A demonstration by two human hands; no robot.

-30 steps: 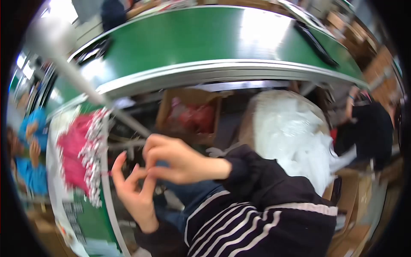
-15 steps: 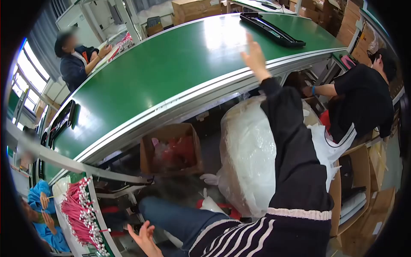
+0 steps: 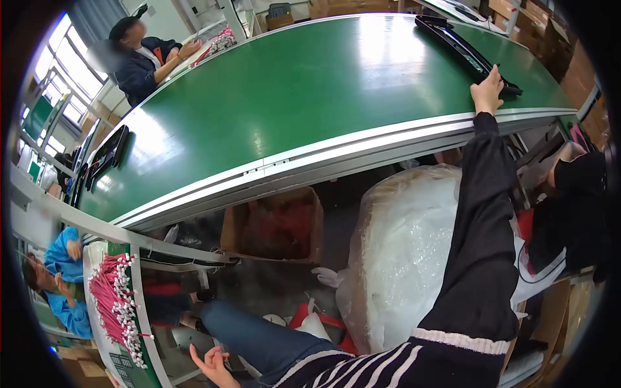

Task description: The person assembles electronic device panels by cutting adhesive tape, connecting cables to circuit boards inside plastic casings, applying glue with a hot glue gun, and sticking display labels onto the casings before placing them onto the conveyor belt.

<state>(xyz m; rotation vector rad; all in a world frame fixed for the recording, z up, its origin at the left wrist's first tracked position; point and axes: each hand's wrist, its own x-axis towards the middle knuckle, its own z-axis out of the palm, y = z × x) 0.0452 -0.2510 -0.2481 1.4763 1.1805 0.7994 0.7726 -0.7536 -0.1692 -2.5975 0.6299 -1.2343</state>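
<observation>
In the head view, the right hand [image 3: 488, 92] is stretched far out over the green worktop [image 3: 278, 90]. It is at the near end of a long black housing [image 3: 462, 55], which lies slantwise on the right part of this worktop. The fingertips seem to meet its edge, but I cannot tell if they grasp it or only touch it. The left hand [image 3: 215, 364] is low, close to the person's knee [image 3: 226, 323]; it is released, with the fingers loosely bent and apart. To the left of it, a heap of red wires [image 3: 113, 301] with white ends lies on the side worktop [image 3: 143, 297]. One more dark housing [image 3: 111, 155] rests at the left end of the green worktop. Under this worktop stands a cardboard box [image 3: 315, 236] with red contents, and beside it a big clear bag [image 3: 407, 246] with white material. Three other people are near: one in blue sleeves [image 3: 71, 258], one in a dark jacket [image 3: 136, 77], one in black [image 3: 563, 213].
</observation>
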